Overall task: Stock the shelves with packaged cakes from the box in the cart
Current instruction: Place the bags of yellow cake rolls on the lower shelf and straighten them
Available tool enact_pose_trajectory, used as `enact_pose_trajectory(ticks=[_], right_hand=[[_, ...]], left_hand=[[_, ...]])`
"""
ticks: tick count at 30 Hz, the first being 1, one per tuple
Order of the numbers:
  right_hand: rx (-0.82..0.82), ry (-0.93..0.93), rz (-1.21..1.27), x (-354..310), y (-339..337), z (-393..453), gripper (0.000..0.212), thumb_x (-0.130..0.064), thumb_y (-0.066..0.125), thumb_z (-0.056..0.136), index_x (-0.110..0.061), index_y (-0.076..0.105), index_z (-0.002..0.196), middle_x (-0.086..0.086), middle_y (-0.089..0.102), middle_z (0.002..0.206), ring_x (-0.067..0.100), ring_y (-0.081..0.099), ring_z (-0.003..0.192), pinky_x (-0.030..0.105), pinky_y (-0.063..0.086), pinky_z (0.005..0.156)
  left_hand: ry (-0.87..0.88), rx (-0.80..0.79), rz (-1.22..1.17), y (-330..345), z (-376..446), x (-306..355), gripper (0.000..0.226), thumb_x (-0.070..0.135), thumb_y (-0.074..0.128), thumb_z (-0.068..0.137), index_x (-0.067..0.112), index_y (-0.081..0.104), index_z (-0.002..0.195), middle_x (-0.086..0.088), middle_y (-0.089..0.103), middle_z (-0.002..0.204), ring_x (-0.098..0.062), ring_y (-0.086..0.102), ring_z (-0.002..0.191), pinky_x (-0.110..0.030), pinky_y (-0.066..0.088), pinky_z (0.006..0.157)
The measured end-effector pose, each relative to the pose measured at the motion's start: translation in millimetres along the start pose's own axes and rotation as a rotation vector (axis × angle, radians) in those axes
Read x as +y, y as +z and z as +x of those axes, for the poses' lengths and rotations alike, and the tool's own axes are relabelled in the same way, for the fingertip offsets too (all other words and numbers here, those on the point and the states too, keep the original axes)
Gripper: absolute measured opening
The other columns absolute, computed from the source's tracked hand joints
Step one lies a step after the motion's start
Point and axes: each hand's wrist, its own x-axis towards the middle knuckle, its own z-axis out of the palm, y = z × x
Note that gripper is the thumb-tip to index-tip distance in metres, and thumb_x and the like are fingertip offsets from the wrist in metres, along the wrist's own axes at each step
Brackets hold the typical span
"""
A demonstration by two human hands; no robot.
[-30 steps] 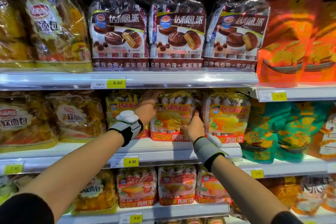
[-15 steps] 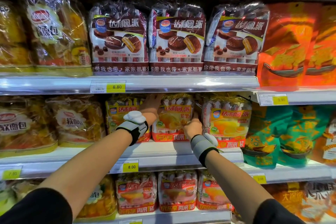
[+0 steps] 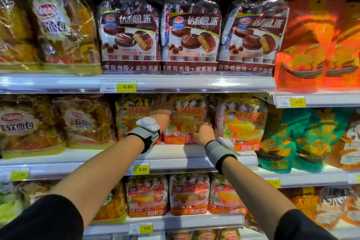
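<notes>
A yellow-and-red cake package (image 3: 188, 122) stands in the middle of three alike on the middle shelf (image 3: 171, 157). My left hand (image 3: 162, 112) reaches up along its left side, into the gap beside the left cake package (image 3: 132, 121), and holds its upper left edge; the fingers are blurred. At the lower right edge my right hand (image 3: 203, 132) grips it, thumb on the front, next to the right cake package (image 3: 243, 124). Neither the box nor the cart is in view.
Three brown chocolate-pie packages (image 3: 191, 33) fill the shelf above, over a price rail (image 3: 127, 86). Bread bags (image 3: 58, 122) stand at the left, orange bags (image 3: 319, 45) and green bags (image 3: 292, 138) at the right. More red cake packages (image 3: 188, 195) line the shelf below.
Both hands have pushed further into the shelf with the middle cake package, which now stands deeper between its neighbours. The left hand has slid up along its left side.
</notes>
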Motion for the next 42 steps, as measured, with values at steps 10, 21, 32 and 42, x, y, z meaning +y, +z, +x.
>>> enact_pose_trajectory(ticks=[10,21,32,42], right_hand=[[0.208,-0.235,-0.262,-7.1,9.8,-46.7,0.076,-0.025,0.056,0.094,0.003,0.012,0.149,0.022,0.014,0.157,0.035,0.01,0.147,0.041,0.007,0.122],[0.267,-0.365,-0.457,17.6,37.4,-83.6,0.065,-0.025,0.036,0.101,-0.006,0.005,0.154,0.01,-0.002,0.162,0.026,-0.002,0.15,0.044,-0.005,0.122],[0.154,-0.422,-0.451,29.9,89.3,-146.9,0.058,-0.027,0.025,0.105,-0.008,0.001,0.154,0.01,-0.01,0.161,0.025,-0.009,0.15,0.044,-0.004,0.122],[0.069,-0.518,-0.499,19.5,156.2,-208.9,0.06,-0.026,0.03,0.102,-0.005,0.006,0.153,0.011,-0.004,0.161,0.026,-0.006,0.149,0.041,-0.007,0.119]], left_hand=[[0.181,0.476,0.216,-11.9,-64.0,8.3,0.046,0.036,0.04,0.1,0.011,0.044,0.139,-0.011,0.043,0.147,-0.028,0.049,0.127,-0.039,0.039,0.101],[0.177,0.3,0.341,27.7,-111.0,-51.3,0.066,0.044,0.007,0.099,0.007,0.038,0.145,-0.011,0.039,0.15,-0.026,0.032,0.142,-0.044,0.019,0.119],[0.11,0.172,0.413,80.5,-189.7,-112.0,0.063,0.045,0.013,0.102,0.007,0.003,0.153,-0.011,-0.005,0.161,-0.025,-0.013,0.148,-0.045,0.003,0.12],[0.03,0.019,0.492,97.8,-263.3,-184.0,0.064,0.045,0.01,0.102,0.007,0.003,0.153,-0.009,-0.005,0.161,-0.024,-0.011,0.148,-0.043,-0.005,0.121]])
